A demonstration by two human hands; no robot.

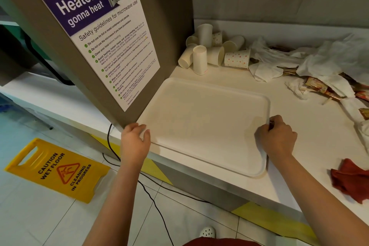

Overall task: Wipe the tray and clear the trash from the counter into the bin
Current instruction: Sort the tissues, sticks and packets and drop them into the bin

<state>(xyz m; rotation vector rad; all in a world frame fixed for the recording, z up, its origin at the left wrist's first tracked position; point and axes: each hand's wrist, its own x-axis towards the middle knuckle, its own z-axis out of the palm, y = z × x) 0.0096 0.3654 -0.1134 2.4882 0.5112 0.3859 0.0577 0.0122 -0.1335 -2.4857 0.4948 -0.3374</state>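
Cream plastic tray (pixel 203 124) flat on the white table (pixel 299 126), one hand at each short end.

Left hand (pixel 135 140) curls fingers over the left rim, right hand (pixel 276 136) pinches the right rim. Near edge sits close to the table lip — a tug could tip it floorward. Pillar (pixel 60 36) blocks left; paper cups (pixel 215 50) and wrappers (pixel 319 86) crowd behind and to the right. Red cloth (pixel 351 179) lies untouched.

Your tray (pixel 203 126) lies on the counter (pixel 299 166) before you. Behind it sit cups (pixel 215 50); to its right, napkins (pixel 319 60) and wrappers (pixel 319 86). A cloth (pixel 351 179) lies right, near the edge. A floor sign (pixel 58 170) lies below left.
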